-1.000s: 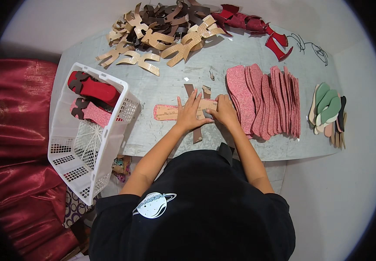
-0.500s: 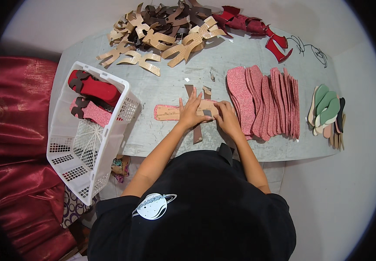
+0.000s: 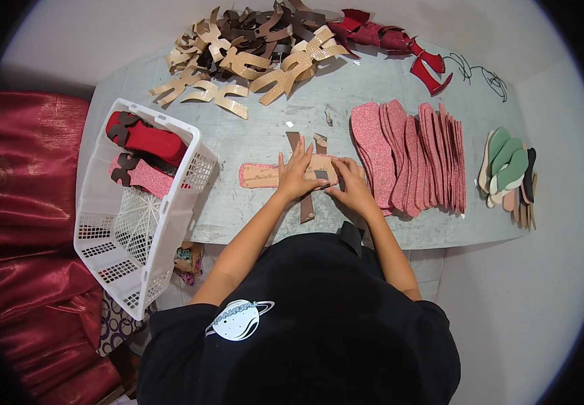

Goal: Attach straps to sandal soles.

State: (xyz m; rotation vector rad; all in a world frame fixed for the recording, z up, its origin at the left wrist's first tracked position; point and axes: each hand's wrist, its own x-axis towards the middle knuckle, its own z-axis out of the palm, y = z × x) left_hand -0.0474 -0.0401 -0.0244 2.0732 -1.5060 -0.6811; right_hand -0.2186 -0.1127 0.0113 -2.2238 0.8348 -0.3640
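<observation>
A pink-edged sandal insole lies face down on the table in front of me, its tan underside up. Beneath it crosses a dark brown strap, its ends sticking out above and below. My left hand presses on the middle of the insole with fingers stretched and spread. At the insole's right end, my right hand curls its fingers over the edge, thumb at the near side. A small dark grey patch shows on the underside between my hands.
Pink insoles stand stacked to the right, beside green and cream sole pieces. Tan and brown straps pile up at the back, with red straps and black cord. A white basket holding sandals sits left.
My right thumb has shifted from the insole's underside down to its near edge. My left hand stays in place on the insole.
</observation>
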